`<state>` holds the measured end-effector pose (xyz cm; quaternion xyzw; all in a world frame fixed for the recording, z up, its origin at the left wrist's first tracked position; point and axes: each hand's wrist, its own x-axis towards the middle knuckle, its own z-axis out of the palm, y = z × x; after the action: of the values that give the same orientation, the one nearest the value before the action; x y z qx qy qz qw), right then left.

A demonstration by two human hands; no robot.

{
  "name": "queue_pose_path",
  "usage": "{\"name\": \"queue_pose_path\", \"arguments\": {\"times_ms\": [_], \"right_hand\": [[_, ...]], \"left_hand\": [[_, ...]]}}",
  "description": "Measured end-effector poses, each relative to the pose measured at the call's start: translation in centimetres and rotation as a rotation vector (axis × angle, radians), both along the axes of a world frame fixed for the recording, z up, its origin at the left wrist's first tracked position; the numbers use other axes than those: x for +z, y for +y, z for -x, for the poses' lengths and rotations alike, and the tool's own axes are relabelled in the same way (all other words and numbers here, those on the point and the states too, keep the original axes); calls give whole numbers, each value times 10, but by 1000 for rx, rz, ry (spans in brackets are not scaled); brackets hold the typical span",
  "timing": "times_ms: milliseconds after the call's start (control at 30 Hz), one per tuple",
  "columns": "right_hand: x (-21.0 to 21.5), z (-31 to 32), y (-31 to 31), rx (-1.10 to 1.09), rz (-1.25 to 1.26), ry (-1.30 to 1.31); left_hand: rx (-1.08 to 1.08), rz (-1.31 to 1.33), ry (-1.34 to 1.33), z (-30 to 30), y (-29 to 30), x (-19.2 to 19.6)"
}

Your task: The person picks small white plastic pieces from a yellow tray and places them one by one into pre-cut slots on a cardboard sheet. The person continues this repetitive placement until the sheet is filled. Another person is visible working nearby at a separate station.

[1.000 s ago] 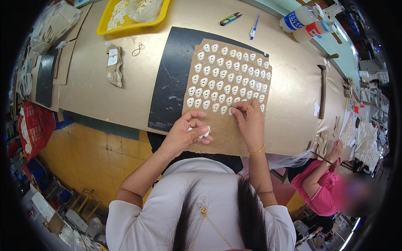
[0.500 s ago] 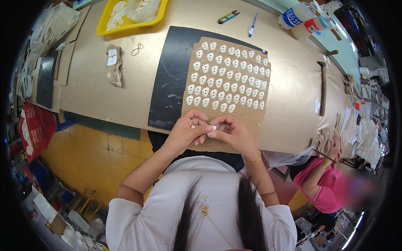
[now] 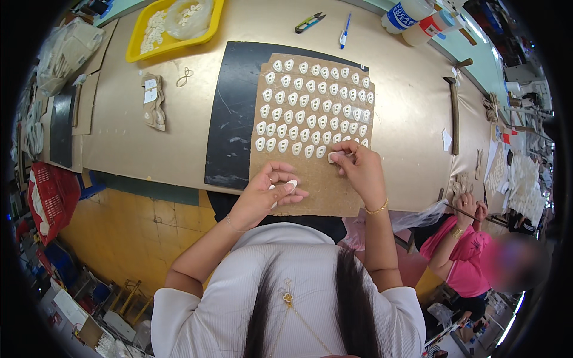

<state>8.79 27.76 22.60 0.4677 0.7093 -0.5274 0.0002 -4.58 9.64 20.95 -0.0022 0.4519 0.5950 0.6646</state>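
Observation:
A brown cardboard sheet [image 3: 310,186] lies in front of me, partly over a black mat [image 3: 230,113]. Rows of small white oval pieces [image 3: 300,116], each with dark marks in its middle, cover its far part. My right hand [image 3: 363,170] pinches one small white piece [image 3: 331,157] at the right of the nearest row, at the sheet's surface. Over the sheet's near left part, my left hand [image 3: 265,194] is half curled and holds another white piece [image 3: 291,184] by the thumb. More white shows under its fingers, partly hidden.
Beyond the mat lie a yellow tray [image 3: 179,45] of white pieces, thread snips [image 3: 310,22], a blue-white pen [image 3: 345,33] and bottles [image 3: 427,28]. A paper bundle [image 3: 154,110] is at left, a hammer [image 3: 455,119] at right. A person in pink [image 3: 462,262] works at the near right.
My hands were together over the near part of the sheet. My right hand has moved right and away to the nearest row with a white piece, while my left stays back with its fingers more spread.

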Motion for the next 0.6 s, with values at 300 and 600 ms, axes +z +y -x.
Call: {"name": "queue_pose_path", "arguments": {"times_ms": [300, 600], "right_hand": [[-13, 3, -13, 134, -669, -69], [-7, 0, -38, 352, 112, 481]], "left_hand": [[-2, 44, 32, 9, 2, 1], [-5, -65, -91, 3, 0, -9]]}}
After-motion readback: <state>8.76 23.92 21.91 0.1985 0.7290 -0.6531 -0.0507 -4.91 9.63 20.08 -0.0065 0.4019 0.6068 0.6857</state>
